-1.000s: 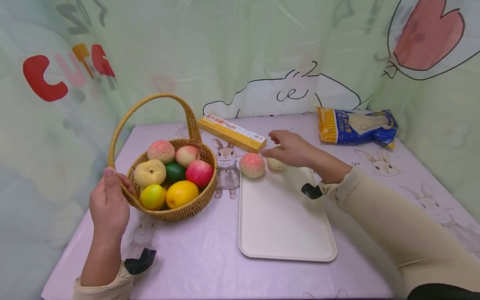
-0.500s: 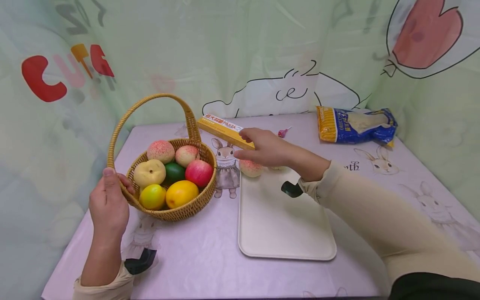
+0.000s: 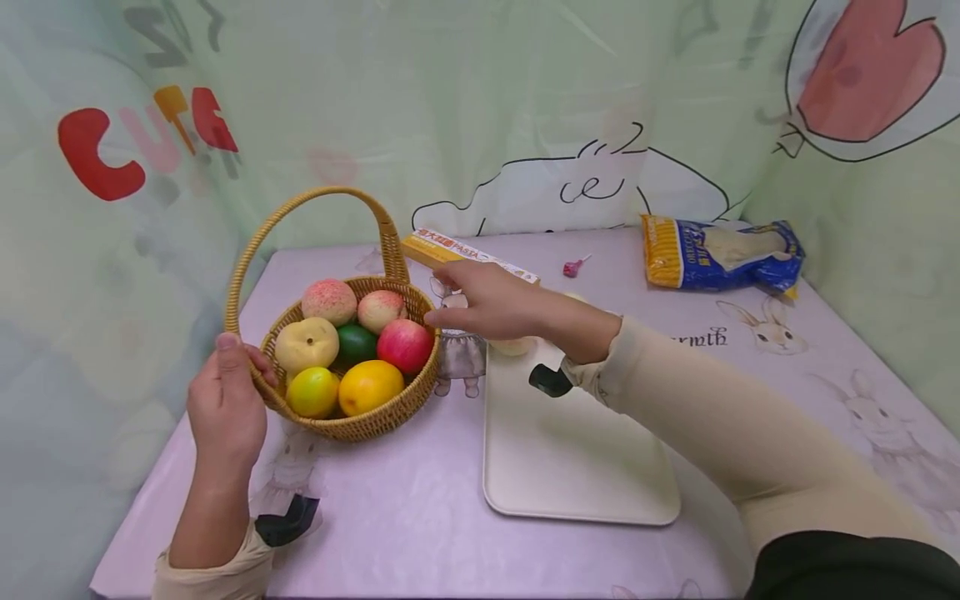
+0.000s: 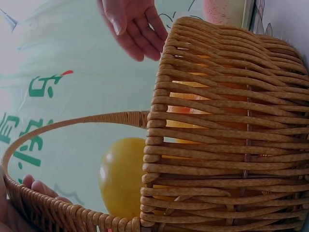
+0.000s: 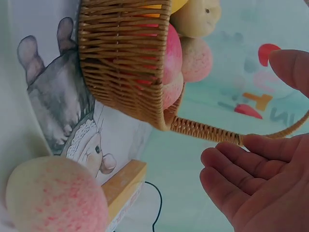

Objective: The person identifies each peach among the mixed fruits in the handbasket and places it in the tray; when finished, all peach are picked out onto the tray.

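My left hand [image 3: 228, 408] grips the lower left end of the handle of a wicker basket [image 3: 367, 427]. Inside the basket are two pink-speckled peaches [image 3: 330, 302], a pale yellow round fruit [image 3: 306, 344], a dark green fruit [image 3: 356, 343], a red apple [image 3: 406, 346], a yellow-green fruit [image 3: 312, 392] and an orange-yellow fruit [image 3: 371, 387]. My right hand [image 3: 491, 302] hovers by the basket's right rim, fingers extended and holding nothing. Below it, a pink-speckled peach [image 5: 58, 195] sits at the tray's far left corner, mostly hidden in the head view.
A cream tray [image 3: 585, 467] lies right of the basket, with a second pale fruit [image 3: 576, 297] at its far end behind my right wrist. Farther back are a yellow pasta box [image 3: 427, 250], a pink lollipop [image 3: 573, 268] and a blue-and-yellow pasta bag [image 3: 723, 254].
My right hand has moved left from above the fruit at the tray's far end to the basket's right rim. My left hand keeps its grip on the handle.
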The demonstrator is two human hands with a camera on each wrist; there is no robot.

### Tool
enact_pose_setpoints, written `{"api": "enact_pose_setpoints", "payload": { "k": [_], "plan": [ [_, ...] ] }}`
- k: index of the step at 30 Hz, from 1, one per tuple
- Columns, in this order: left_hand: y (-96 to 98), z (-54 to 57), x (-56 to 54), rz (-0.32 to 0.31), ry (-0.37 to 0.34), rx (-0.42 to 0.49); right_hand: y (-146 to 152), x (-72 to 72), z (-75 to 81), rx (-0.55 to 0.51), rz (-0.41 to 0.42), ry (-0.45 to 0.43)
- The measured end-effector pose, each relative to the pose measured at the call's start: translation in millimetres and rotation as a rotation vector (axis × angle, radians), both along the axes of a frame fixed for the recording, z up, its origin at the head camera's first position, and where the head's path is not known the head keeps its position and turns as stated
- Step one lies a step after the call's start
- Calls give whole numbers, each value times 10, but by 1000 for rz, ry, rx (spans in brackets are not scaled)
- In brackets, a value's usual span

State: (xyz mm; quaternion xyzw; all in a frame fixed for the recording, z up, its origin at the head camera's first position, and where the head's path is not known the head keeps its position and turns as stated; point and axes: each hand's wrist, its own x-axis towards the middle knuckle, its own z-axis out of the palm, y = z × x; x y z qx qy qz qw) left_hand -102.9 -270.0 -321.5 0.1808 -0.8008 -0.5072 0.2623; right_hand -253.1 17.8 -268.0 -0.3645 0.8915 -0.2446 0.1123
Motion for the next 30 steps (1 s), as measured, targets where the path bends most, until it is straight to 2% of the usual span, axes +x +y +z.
{"api": "enact_pose_setpoints", "payload": {
  "k": [9,16,22,30],
  "plan": [
    [-1,-20,-12,-2,15,-25,-176,-24,49,5,85,14],
    [-2,-7,-9,-11,16,-25,-338,-38,54,13,117,25],
    [0,2,-5,-7,34,-43,-492,-50,54,-20,176,24],
    [7,0,-4,-17,49,-36,-718,-48,55,29,171,-20]
  ]
}}
